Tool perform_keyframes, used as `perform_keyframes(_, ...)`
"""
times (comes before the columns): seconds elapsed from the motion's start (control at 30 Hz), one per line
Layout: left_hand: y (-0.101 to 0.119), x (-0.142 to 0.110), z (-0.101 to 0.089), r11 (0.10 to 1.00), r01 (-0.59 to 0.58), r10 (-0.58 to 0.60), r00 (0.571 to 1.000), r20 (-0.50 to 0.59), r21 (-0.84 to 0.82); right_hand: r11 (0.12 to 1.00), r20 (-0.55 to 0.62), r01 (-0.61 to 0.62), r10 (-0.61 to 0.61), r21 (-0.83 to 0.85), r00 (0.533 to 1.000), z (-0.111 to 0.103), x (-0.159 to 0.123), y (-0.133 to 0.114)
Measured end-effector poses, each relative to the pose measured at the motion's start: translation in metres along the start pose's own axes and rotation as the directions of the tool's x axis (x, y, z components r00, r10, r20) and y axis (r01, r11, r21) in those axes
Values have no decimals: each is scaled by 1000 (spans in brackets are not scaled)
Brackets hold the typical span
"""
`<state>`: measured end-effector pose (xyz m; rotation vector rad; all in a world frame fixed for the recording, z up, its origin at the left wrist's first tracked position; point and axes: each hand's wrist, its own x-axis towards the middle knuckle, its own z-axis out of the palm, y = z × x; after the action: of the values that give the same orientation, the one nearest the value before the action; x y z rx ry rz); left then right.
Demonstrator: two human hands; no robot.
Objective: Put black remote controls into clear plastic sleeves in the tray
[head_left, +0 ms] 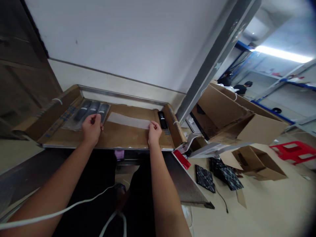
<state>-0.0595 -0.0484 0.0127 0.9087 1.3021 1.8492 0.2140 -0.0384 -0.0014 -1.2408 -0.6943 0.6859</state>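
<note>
My right hand [154, 131] pinches the right end of a long, pale, translucent plastic sleeve [128, 120] that stretches to the left above the cardboard-lined tray. My left hand [92, 130] is closed, thumb against fingers; whatever it may hold is too small to make out. Beside and partly behind it lie several dark, elongated items in clear bags [85, 110], side by side at the tray's left. A black elongated device [162, 119] with a small pale label rests at the right end, just past my right hand.
The cardboard-lined tray [118, 140] has raised sides and a wall behind it. A grey post [214, 59] rises at the right, near a large open carton [224, 108]. White cords [61, 212] hang across my lap. Farther right are a red plastic stool [296, 151] and two people.
</note>
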Motion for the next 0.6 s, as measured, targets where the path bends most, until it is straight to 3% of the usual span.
perform_keyframes(0.07, 1, -1, 0, 999, 20, -20, 1000, -1, -35, 999, -144, 4, -10, -38, 989, 0, 2, 1)
perform_keyframes(0.13, 2, -2, 1, 998, 29, -27, 999, 35, -54, 999, -169, -6, -3, -49, 986, 2, 0, 1)
perform_keyframes(0.17, 2, -2, 1, 998, 25, -22, 998, 54, -59, 999, -100, -25, 21, -36, 995, 4, -3, 1)
perform_keyframes(0.23, 3, -4, 1, 998, 13, -8, 997, 74, -66, 995, 201, -100, 102, -16, 974, 6, -11, -2)
perform_keyframes(0.3, 3, -4, 2, 998, 10, -5, 997, 80, -64, 984, 513, -166, 173, -60, 841, 6, -20, -7)
perform_keyframes(0.33, 3, -4, 2, 998, 12, -7, 997, 79, -60, 981, 603, -170, 189, -88, 775, 5, -24, -9)
perform_keyframes(0.37, 3, -4, 2, 998, 16, -12, 997, 80, -54, 981, 644, -163, 191, -104, 741, 4, -27, -10)
perform_keyframes(0.4, 3, -4, 2, 999, 19, -16, 996, 83, -46, 983, 644, -153, 181, -100, 744, 2, -28, -12)
perform_keyframes(0.53, 2, -5, 2, 1000, 8, -10, 995, 99, 24, 990, 498, -141, 125, -6, 858, 1, -25, -12)
perform_keyframes(0.6, 1, -7, 1, 994, -39, 27, 993, 117, 106, 989, 469, -146, 131, -4, 873, 4, -23, -10)
